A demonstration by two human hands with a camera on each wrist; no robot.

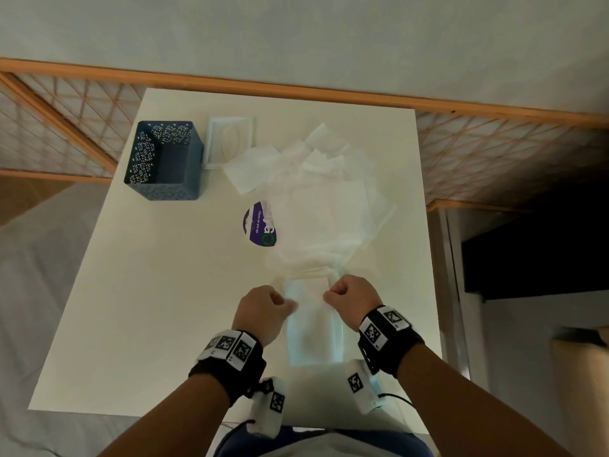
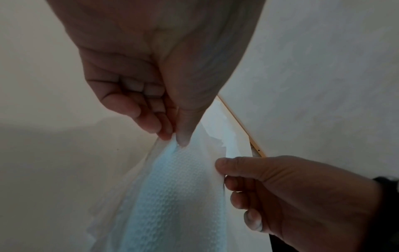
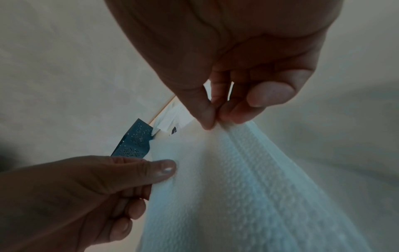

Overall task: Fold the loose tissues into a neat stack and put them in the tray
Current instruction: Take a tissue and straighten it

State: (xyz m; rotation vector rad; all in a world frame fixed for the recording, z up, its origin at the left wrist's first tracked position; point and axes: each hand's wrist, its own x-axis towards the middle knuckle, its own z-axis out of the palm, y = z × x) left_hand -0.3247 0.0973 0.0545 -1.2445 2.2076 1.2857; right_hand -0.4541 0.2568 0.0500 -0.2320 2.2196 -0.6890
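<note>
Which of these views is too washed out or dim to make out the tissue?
Head view: loose tissues blend into the pale table. Left wrist view: dim, but embossed tissue readable under left hand. Right wrist view: similar dimness, right hand dark.

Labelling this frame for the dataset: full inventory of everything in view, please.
table: one, white, under everything
tray: one, dark blue, perforated, far left
tissue box: one, white, beside the tray
loose tissues: a pile, white, centre; count unclear
purple packet: one, partly under the pile
held tissue: white, embossed, near edge
wrist bands: two, black with markers
left hand: pinches the tissue's left corner
right hand: pinches its right corner
</note>
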